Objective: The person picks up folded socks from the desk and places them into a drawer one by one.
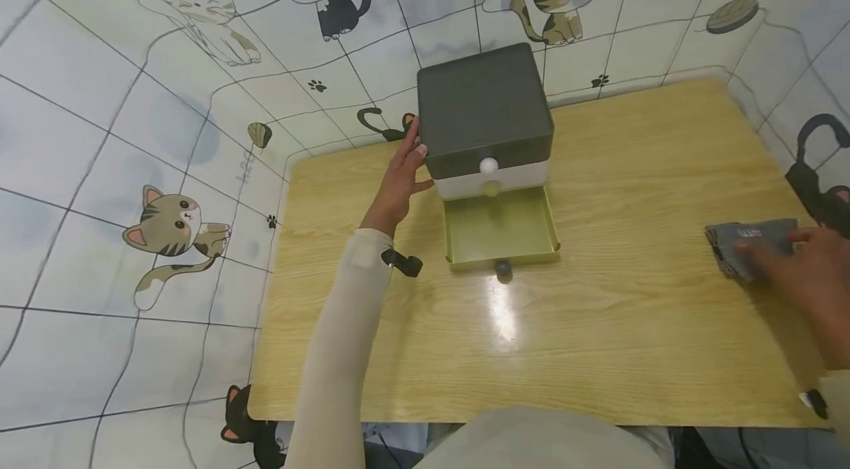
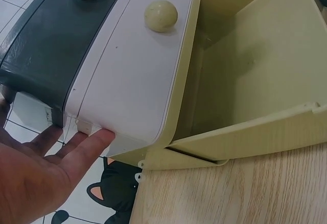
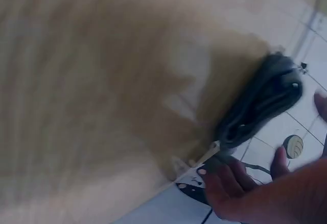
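Close under my left wrist camera, my left hand (image 2: 30, 178) lay flat, fingers straight, against the side of the small drawer cabinet (image 1: 485, 119); only that view showed fingertips touching its white lower corner. From my head I saw the green bottom drawer (image 1: 501, 231) pulled open, and my right hand (image 1: 806, 270) resting on a folded grey cloth (image 1: 747, 244) near the table's (image 1: 598, 351) right edge, grip blurred beyond telling.

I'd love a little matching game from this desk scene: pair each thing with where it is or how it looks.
Things:
1. green drawer
2. dark top drawer
3. grey pouch
4. left hand

States:
A. under the right hand
B. pulled out, empty
C. closed, white knob
D. flat against the cabinet's side

Pairs: 1-B, 2-C, 3-A, 4-D
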{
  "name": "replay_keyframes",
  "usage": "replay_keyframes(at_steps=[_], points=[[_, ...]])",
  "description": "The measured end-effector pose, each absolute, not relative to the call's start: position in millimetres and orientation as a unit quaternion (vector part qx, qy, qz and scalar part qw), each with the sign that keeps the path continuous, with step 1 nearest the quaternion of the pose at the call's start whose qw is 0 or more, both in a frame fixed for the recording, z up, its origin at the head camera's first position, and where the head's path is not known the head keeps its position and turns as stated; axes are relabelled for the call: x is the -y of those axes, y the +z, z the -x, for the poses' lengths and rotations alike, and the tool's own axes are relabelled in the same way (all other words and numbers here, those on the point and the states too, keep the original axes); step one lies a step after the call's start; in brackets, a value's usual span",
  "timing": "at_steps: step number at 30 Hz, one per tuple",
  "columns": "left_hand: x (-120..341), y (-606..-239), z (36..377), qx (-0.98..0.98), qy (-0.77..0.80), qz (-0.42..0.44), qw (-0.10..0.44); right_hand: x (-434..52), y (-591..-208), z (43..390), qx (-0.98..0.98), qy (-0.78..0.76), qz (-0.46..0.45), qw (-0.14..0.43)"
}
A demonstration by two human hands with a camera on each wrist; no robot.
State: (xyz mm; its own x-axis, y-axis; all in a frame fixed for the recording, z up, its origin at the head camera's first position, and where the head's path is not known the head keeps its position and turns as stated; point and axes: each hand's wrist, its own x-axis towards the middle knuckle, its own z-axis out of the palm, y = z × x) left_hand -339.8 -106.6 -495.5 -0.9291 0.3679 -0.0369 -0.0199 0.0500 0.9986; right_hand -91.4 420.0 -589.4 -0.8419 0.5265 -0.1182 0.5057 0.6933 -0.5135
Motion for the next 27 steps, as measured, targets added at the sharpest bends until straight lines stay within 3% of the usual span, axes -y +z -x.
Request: replay_keyframes(at_steps=[5, 14, 27], points=[[106, -496, 341, -0.71, 0.678, -0.128, 0.142, -421, -613, 89, 0.934, 0.214, 0.275, -0.074], [107, -493, 340, -0.709, 0.68, -0.126, 0.139, -408, -608, 98, 0.955, 0.176, 0.235, -0.039], [107, -495, 341, -0.706, 0.684, -0.119, 0.14, -400, -600, 113, 0.974, 0.202, 0.087, 0.056]])
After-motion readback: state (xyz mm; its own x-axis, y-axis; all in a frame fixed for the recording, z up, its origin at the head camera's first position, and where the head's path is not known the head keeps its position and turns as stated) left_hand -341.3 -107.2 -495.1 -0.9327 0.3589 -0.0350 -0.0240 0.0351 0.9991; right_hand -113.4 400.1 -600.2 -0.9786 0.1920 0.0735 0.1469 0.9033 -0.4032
